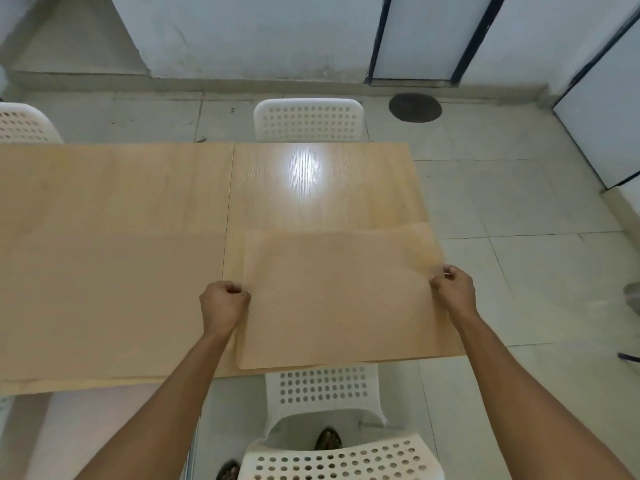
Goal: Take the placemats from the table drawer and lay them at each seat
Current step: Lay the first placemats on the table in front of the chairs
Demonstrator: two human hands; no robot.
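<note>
A thin, pale, semi-clear placemat is spread over the near right part of the light wooden table, its near edge reaching the table's front edge. My left hand pinches its left edge with closed fingers. My right hand pinches its right edge, where the mat looks slightly lifted and blurred. No drawer is visible in this view.
A white perforated chair stands at the far side, another at the far left. A third white chair sits right below me at the near edge. Tiled floor lies to the right, with a dark round floor cover.
</note>
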